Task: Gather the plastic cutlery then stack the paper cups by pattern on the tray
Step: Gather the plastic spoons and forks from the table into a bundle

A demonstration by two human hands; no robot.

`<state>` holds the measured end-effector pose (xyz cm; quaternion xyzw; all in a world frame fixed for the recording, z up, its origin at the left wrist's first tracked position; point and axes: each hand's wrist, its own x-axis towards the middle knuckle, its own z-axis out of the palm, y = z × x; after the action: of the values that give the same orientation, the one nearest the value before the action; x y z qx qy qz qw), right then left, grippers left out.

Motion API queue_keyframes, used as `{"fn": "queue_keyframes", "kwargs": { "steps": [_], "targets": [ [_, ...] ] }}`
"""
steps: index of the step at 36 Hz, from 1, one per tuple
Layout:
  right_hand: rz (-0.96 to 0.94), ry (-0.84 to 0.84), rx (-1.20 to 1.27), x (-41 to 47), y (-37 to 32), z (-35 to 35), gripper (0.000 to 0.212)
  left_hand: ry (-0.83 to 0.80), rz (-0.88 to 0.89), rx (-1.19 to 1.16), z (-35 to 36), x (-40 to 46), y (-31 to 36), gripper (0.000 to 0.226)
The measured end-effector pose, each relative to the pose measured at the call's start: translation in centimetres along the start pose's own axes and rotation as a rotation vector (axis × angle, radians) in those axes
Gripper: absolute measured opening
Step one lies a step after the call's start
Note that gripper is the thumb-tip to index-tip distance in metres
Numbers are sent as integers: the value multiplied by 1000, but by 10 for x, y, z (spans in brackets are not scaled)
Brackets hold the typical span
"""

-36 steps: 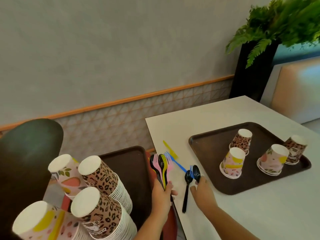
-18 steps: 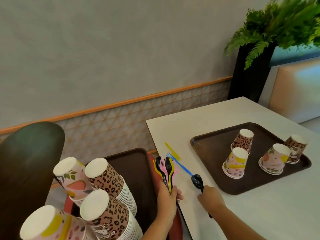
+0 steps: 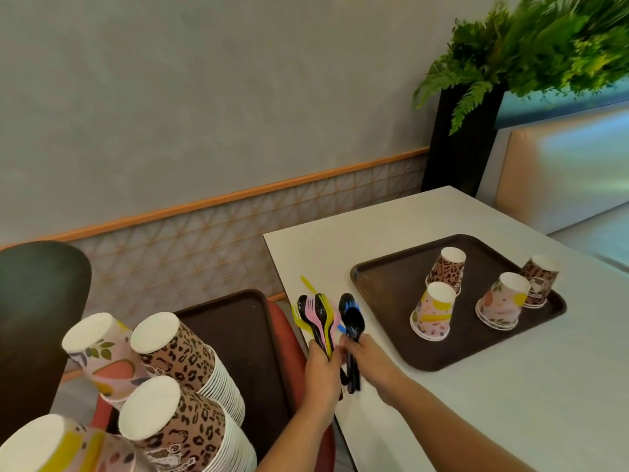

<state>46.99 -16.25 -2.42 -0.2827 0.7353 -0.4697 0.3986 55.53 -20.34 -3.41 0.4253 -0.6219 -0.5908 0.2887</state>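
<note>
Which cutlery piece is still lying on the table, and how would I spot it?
Start at the white table, left of the brown tray. Just beyond the left hand's bundle lies a yellow piece, the only cutlery in neither hand.

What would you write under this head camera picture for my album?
Left hand grips a colourful cutlery bunch; right hand brings black spoons beside the cup tray.

Fern plant [image 3: 531, 42] in tall black planter [image 3: 459, 141] stands behind white table [image 3: 476, 403]. Beige padded bench [image 3: 558, 172] at right. Dark chair back [image 3: 37, 318] at left.
</note>
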Motion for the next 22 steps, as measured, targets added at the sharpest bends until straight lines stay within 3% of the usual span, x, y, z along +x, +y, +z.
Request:
{"fn": "queue_keyframes", "kwargs": {
  "steps": [6,12,17,22],
  "targets": [
    [-34,-5,24,10,-5,-9,14,-2,60,-61,3,10,-1,30],
    [-114,-64,-30,36,-14,-25,21,10,66,-69,1,19,2,34],
    [-129,-192,25,57,-23,-26,10,24,81,-65,0,27,3,36],
    [-78,-365,1,73,-34,-21,12,161,42,-13,-7,41,3,34]
  ]
}}
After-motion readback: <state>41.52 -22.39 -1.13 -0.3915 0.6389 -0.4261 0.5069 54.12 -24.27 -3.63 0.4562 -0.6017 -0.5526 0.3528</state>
